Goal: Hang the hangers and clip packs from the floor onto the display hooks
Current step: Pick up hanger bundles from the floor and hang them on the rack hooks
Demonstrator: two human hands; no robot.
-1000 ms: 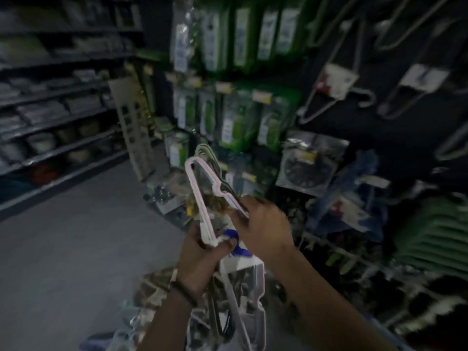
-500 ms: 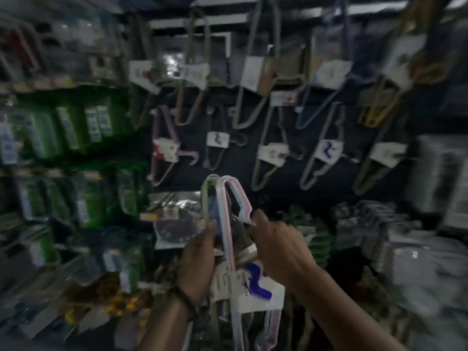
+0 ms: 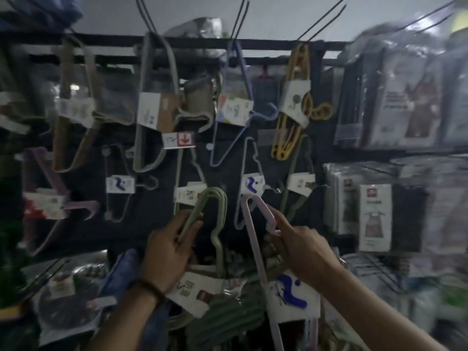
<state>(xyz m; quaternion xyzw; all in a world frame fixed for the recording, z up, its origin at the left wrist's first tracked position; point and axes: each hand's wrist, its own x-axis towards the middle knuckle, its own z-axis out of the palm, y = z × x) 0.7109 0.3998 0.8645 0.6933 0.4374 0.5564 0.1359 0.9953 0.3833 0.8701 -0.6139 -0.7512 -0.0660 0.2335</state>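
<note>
- Display board, dark and upright, fills the middle of the view, with a black rail across its top and thin wire hooks jutting out above.
- Bagged goods in clear wrapping hang in stacked rows at the right edge, too blurred to read.
- Hanging packs cover the board: a grey hanger pack with a brown-and-white label high in the middle, a yellow hanger pack to its right, a blue hanger pack between them, and a purple hanger pack low on the left.
- The pink hanger pack stands tilted in front of the board, with its top corner raised just below a hung pack's white label with a blue mark; whether it touches a hook is unclear. Its own white label carries the same blue mark.
- The green hanger pack is held upright just left of the pink one, its rounded top in front of the board's lower row, its label below the palm.
- The right hand pinches the pink pack's notched shoulder, index finger stretched along it.
- The left hand is curled around the green pack's side bars.
- A dark bracelet circles the left wrist.
- A small price tag with a red arrow sits mid-board.
</note>
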